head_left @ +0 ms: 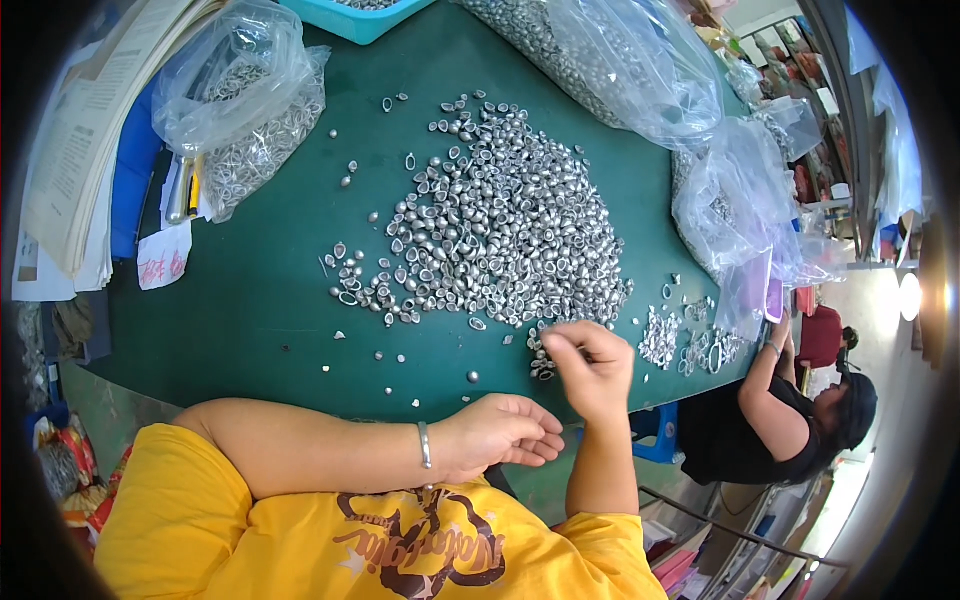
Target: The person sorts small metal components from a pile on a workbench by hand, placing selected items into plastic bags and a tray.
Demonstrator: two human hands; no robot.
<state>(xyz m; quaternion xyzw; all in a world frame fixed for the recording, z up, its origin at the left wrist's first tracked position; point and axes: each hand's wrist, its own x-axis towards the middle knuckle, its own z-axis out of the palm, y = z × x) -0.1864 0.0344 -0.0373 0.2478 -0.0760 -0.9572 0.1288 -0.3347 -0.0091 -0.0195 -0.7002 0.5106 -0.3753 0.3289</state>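
Note:
A large heap of small silver-grey metal pieces [500, 220], some hollow rings and some rounded drops, covers the middle of the green table [230, 310]. My right hand [597, 372] is at the heap's near edge, its fingers curled in with the thumb against them. What the fingers may hold is hidden. Just left of it lies a small group of the same metal pieces [541, 356]. My left hand [495, 437], with a silver bracelet [425, 446] on the wrist, rests at the table's near edge. Its fingers are loosely bent and apart, with nothing visible in them.
Clear plastic bags of metal pieces stand at the back left [255, 130], back right [640, 80] and right [720, 200]. A blue tray [355, 22] sits at the far edge. Small loose parts [660, 337] lie to the right. A person in black [750, 425] works beyond.

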